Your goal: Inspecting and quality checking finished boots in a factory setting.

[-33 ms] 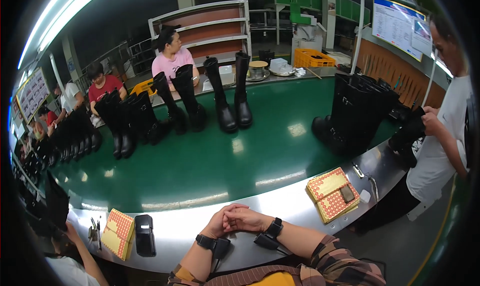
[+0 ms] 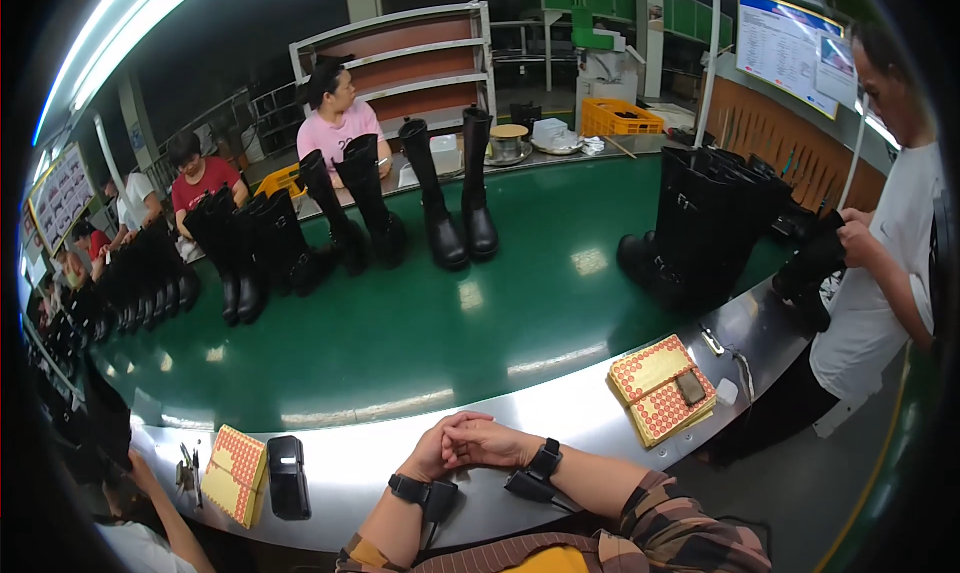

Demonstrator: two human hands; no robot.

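Note:
My left hand (image 2: 430, 449) and my right hand (image 2: 488, 442) are clasped together over the near metal edge of the bench. Their fingers are folded against each other, and no object shows between them. Black straps with small dark boxes circle both wrists. Left of my hands lie a black phone-like case (image 2: 288, 477) and a stack of yellow cards with red dots (image 2: 234, 473). To the right is another card stack (image 2: 662, 391), with a small brown block (image 2: 690, 388) on top. A pair of tall black boots (image 2: 450, 198) stands across the green surface.
A cluster of black boots (image 2: 700, 233) stands at right, and several more (image 2: 230, 258) line the left. A person in white (image 2: 885, 248) handles a black boot at the right; another's arm (image 2: 165, 503) reaches in at lower left. Thin tools (image 2: 190, 473) lie near the left cards.
The whole picture has shifted slightly. At lower left, the dark item by the other person's hand has moved a little. My hands stay clasped.

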